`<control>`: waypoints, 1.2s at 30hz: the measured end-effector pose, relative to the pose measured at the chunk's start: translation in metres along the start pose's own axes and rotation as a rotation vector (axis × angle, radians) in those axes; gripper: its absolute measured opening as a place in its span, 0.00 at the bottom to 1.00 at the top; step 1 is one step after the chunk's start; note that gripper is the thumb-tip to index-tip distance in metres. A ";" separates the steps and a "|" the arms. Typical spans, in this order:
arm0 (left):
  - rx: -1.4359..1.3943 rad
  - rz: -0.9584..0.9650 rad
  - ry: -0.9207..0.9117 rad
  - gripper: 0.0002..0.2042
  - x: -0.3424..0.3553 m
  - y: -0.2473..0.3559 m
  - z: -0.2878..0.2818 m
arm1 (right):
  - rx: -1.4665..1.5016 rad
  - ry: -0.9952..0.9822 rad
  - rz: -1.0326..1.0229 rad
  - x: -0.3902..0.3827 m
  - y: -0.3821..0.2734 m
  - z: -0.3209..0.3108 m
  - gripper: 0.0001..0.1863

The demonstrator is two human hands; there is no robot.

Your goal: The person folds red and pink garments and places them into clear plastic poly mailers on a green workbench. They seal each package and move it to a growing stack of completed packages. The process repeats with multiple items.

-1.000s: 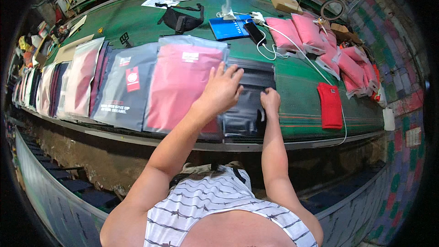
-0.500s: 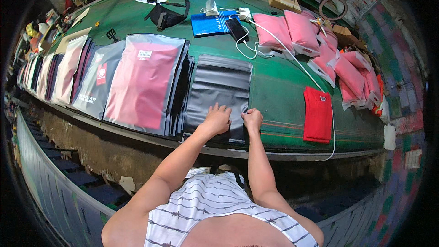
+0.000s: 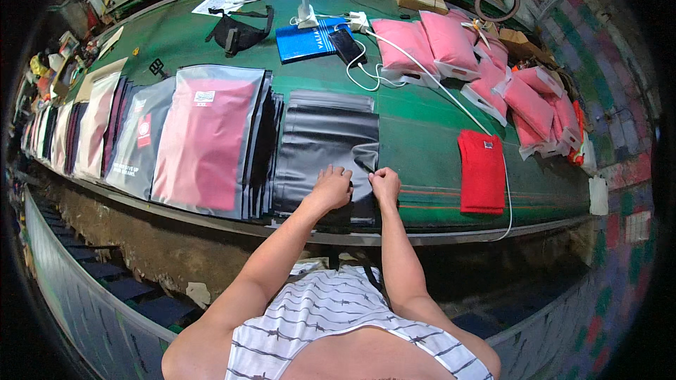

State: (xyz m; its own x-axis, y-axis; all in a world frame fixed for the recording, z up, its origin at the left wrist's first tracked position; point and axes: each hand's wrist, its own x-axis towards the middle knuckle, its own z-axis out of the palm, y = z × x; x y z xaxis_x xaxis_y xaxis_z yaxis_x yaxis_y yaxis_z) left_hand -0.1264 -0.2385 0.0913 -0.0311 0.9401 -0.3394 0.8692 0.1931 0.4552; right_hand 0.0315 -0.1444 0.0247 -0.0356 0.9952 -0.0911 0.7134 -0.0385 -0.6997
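A long green worktable [image 3: 422, 151] curves across a cluttered workshop, and a flat, rectangular pile of glossy black plastic bags [image 3: 320, 130] lies on it straight before the person, between the pink garments in frosted plastic bags [image 3: 204, 144] and a folded red cloth [image 3: 482, 176]. The pile's long axis runs away from the body. The right hand [image 3: 385, 186] pinches the top bag's right edge — a crease rises just beyond it — so the plastic extends leftward and away. The left hand [image 3: 333, 188], fingers loosely spread, rests nearer the middle, gripping nothing visible.
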 end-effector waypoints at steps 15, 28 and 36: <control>-0.143 0.111 0.205 0.22 0.064 0.077 0.059 | 0.179 0.191 0.102 0.092 0.089 -0.126 0.17; 0.054 -0.097 0.254 0.35 0.094 0.163 0.114 | -0.094 0.073 -0.233 0.126 0.150 -0.166 0.16; 0.138 -0.106 0.188 0.37 0.094 0.156 0.107 | -0.134 0.102 -0.407 0.099 0.141 -0.192 0.15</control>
State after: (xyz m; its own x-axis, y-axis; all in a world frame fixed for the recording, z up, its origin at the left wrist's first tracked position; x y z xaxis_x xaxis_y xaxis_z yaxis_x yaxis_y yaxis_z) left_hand 0.0588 -0.1499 0.0424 -0.2055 0.9549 -0.2143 0.9150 0.2651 0.3040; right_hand 0.2633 -0.0344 0.0529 -0.2681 0.9307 0.2488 0.7402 0.3643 -0.5652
